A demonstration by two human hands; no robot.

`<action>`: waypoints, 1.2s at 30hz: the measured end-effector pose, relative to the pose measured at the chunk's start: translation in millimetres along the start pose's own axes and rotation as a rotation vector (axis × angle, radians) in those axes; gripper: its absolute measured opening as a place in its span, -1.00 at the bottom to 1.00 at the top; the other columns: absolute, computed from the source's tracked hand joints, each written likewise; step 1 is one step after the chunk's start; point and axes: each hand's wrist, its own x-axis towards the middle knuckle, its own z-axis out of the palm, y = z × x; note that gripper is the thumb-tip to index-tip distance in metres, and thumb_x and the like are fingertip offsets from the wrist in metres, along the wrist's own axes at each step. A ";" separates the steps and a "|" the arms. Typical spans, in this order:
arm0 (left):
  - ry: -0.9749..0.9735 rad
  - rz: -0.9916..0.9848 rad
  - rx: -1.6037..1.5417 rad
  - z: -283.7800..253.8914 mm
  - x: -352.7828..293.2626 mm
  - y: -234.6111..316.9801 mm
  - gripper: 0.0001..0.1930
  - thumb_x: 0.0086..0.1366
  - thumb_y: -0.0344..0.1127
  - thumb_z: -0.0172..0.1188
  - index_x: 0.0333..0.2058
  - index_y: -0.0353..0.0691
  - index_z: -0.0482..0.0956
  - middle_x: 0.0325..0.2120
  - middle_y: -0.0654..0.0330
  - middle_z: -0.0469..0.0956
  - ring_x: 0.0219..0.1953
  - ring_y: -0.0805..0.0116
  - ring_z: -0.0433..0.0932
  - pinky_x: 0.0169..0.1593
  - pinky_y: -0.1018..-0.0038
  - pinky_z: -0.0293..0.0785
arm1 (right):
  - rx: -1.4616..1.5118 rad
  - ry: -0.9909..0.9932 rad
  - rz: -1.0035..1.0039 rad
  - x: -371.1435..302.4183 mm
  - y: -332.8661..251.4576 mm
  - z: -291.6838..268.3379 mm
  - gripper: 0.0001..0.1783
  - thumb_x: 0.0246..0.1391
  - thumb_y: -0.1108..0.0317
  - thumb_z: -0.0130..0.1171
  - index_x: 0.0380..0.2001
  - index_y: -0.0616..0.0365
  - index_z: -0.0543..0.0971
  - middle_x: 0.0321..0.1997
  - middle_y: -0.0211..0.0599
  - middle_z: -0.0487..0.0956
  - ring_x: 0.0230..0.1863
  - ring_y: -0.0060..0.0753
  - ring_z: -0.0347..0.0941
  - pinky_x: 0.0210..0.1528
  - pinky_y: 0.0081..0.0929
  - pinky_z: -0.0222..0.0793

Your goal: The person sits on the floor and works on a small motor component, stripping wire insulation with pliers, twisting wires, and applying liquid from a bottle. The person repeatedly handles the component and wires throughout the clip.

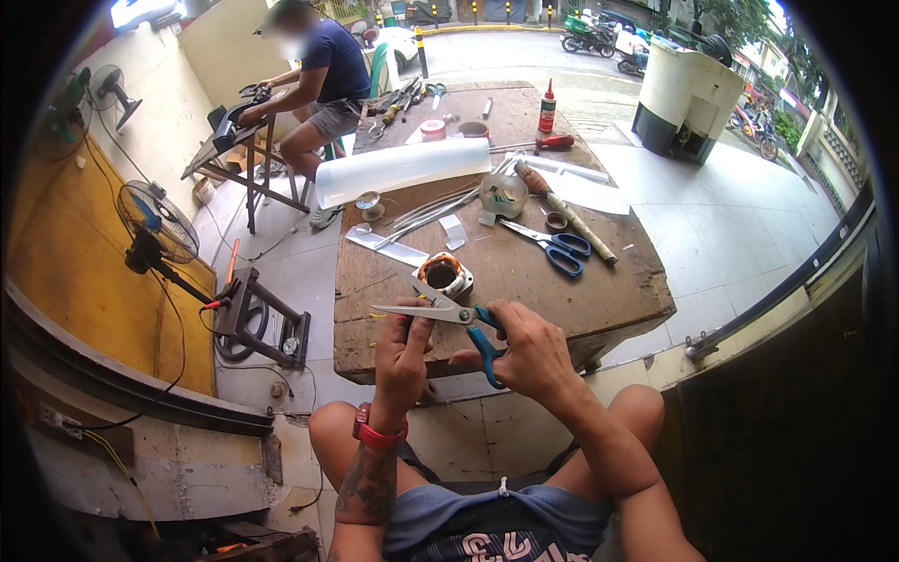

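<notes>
My right hand (532,352) grips a pair of scissors (487,354) by its teal handles, with the blades spread apart and pointing left. My left hand (403,348), a red watch on its wrist, is closed in a pinch right at the blades; what its fingers hold is mostly hidden behind them. Just beyond the blades, on the wooden table (599,304), sits a round motor part (445,274) with a white rim and orange-brown windings around a dark hole. A second pair of scissors (554,247) with dark blue handles lies to its right.
A rolled translucent plastic sheet (403,173) lies across the table. Around it are a wire spool (371,205), a glue bottle (547,108), a red-handled screwdriver (554,142) and a worn stick-like tool (581,225). At far left another person (323,70) works at a small table; fans (154,220) stand nearby.
</notes>
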 end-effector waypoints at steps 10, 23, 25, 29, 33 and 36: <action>0.073 0.078 -0.169 0.6 2.4 -10.4 -0.83 0.43 -0.46 0.36 -0.19 -0.21 0.49 -0.37 0.37 0.56 -0.37 0.71 0.48 -0.30 0.71 0.40 | 0.398 -0.219 0.159 1.5 -5.2 4.3 -0.29 -0.05 -0.21 0.60 -0.17 0.19 0.58 -0.44 -0.17 0.61 -0.43 -0.19 0.57 -0.30 -0.30 0.48; 0.104 -0.023 -0.218 -8.2 13.1 -12.8 -0.77 0.57 -0.32 0.18 0.05 -0.12 0.33 -0.44 0.49 0.23 -0.46 0.71 0.13 -0.42 0.69 0.14 | 0.272 0.011 0.308 9.9 -4.6 -15.0 -0.30 0.01 -0.22 0.57 -0.23 0.24 0.55 -0.56 -0.27 0.49 -0.54 -0.36 0.42 -0.41 -0.33 0.39; 0.096 -0.086 -0.356 -14.2 15.9 -15.1 -0.76 0.64 -0.25 0.05 0.15 -0.09 0.26 -0.42 0.46 0.21 -0.46 0.68 0.12 -0.40 0.68 0.14 | 0.263 0.009 0.266 5.8 -7.0 -19.8 -0.30 -0.01 -0.22 0.58 -0.24 0.23 0.55 -0.56 -0.27 0.49 -0.54 -0.36 0.42 -0.41 -0.34 0.39; 0.103 -0.022 -0.145 -15.9 13.9 -21.8 -0.76 0.66 -0.23 -0.02 0.17 -0.07 0.25 -0.39 0.42 0.26 -0.46 0.66 0.15 -0.37 0.66 0.17 | 0.226 -0.005 0.085 -5.6 -14.5 -11.5 -0.30 -0.04 -0.23 0.60 -0.25 0.21 0.56 -0.55 -0.27 0.50 -0.52 -0.34 0.43 -0.39 -0.34 0.41; 0.099 0.144 0.048 -10.2 9.2 -22.8 -0.80 0.63 -0.27 0.05 0.12 -0.10 0.34 -0.37 0.41 0.35 -0.44 0.67 0.21 -0.33 0.67 0.22 | 0.078 0.018 0.072 -7.5 -11.0 4.9 -0.26 -0.04 -0.32 0.53 -0.21 0.19 0.59 -0.39 -0.17 0.61 -0.41 -0.09 0.61 -0.31 -0.22 0.49; 0.085 0.223 0.177 -7.3 5.4 -18.0 -0.82 0.61 -0.30 0.09 0.08 -0.17 0.44 -0.31 0.40 0.45 -0.38 0.69 0.29 -0.30 0.69 0.26 | -0.033 0.080 0.041 -5.5 -3.1 9.6 -0.24 -0.02 -0.34 0.50 -0.15 0.18 0.59 -0.28 -0.15 0.65 -0.28 -0.01 0.67 -0.27 -0.14 0.53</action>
